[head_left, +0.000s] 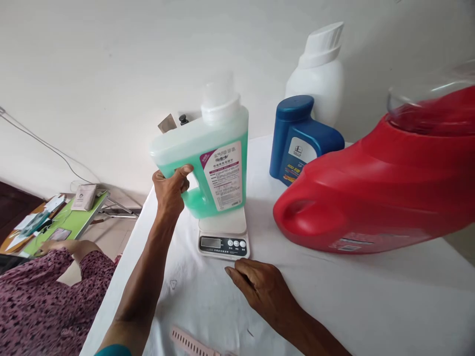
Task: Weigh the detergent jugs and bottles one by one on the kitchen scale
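Note:
My left hand [171,190] grips the handle of a clear jug of green liquid [211,163] with a white cap and a printed label. The jug is tilted and sits on or just above a small white kitchen scale [223,237]; I cannot tell whether it touches. My right hand [261,287] lies flat on the white table [371,296], just in front of the scale, holding nothing.
A big red jug [374,193] lies close on the right, a blue bottle [300,141] and a white bottle [319,69] stand behind. A pink comb-like object [191,343] lies at the near edge. Another person in a patterned sleeve [44,291] is at left by a green table [70,222].

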`<state>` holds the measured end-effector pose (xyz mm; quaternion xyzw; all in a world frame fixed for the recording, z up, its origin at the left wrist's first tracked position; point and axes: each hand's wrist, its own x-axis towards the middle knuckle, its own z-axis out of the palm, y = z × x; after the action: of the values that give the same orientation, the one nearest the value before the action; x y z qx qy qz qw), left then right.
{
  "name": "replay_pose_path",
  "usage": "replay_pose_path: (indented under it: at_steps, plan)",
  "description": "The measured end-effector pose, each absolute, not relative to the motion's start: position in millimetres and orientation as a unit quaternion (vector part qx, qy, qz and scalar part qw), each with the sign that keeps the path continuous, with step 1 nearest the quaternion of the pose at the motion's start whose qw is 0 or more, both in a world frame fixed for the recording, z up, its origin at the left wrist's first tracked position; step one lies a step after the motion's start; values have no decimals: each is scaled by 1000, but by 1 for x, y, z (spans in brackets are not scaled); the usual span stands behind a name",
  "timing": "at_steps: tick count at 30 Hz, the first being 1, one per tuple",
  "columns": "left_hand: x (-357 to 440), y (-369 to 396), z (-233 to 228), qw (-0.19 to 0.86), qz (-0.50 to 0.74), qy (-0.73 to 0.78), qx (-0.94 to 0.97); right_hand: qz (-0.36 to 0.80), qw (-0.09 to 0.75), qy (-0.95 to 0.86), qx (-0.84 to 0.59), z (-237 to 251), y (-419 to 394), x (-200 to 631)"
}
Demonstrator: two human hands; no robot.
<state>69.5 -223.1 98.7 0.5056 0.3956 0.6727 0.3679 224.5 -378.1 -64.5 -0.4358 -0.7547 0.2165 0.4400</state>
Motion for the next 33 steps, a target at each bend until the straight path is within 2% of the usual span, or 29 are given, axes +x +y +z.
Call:
replay_pose_path:
  at_steps: [15,20,23,29,33]
  plan:
    - [44,-241,83,403,645,374,530,215,437,-759,-433,-63,-377,225]
    - [28,-247,82,349,603,366,617,211,433,-761,-434,-61,-377,225]
    - [14,-251,77,340,612,376,607,207,429,-765,-434,-60,-377,225]
    - [-18,-252,16,383,629,496,460,192,427,-772,-430,-59,-377,225]
    - [-26,-258,-27,366,595,543,465,212,405,-772,-442,-56,-378,225]
